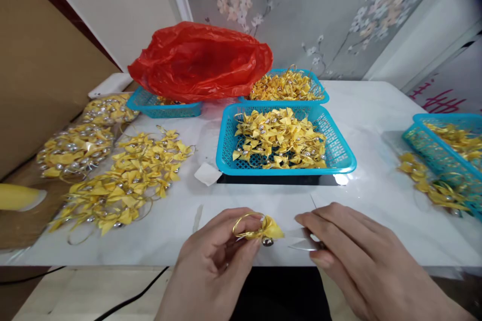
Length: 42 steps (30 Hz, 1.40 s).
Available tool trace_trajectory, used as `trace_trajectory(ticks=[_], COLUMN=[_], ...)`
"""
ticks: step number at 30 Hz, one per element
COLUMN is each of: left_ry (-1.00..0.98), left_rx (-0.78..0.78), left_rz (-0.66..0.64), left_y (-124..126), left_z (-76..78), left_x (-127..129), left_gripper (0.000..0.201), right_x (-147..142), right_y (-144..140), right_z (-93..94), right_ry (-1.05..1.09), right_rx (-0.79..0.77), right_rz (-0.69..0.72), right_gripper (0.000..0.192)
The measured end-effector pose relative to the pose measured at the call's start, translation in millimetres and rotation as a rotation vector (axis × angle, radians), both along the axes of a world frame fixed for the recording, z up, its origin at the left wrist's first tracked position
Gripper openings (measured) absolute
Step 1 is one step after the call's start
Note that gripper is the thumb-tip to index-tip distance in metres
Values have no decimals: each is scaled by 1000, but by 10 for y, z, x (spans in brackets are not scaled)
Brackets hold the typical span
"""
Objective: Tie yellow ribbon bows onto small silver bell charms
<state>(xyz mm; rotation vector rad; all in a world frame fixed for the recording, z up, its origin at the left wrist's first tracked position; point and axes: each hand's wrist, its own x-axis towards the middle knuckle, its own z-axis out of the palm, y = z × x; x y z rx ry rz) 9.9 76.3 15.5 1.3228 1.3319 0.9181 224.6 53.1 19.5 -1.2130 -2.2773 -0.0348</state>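
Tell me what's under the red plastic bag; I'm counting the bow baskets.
The red plastic bag lies on a blue basket; its front wall and some yellow bows show. How full the basket is stays hidden under the bag.

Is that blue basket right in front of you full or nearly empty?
Fairly full. The front blue basket holds a heap of yellow bows covering most of its floor, rising about to the rim.
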Motion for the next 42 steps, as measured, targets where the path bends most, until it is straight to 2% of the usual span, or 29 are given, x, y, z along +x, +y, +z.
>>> trace_trajectory(ticks=[6,20,27,38,42], left_ry=[-13,-108,-53,-54,-80], left_rx=[46,-45,-7,20,8], left_rz=[-62,-96,-209,-203,-136], left_y=[-36,-56,-37,-51,-28], left_z=[-17,1,-6,-24,-36], left_x=[-40,-23,-33,-27,-27], left_gripper=[14,9,14,15,14], right_x=[-37,-72,-71,-94,-4], right_y=[55,14,26,45,27], right_z=[-3,-96,-135,-161,-142], right_ry=[-57,-66,-23,30,69], right_rx=[61,80,116,126,107], right_rz=[37,66,89,76,75], right_gripper=[23,22,20,13,20])
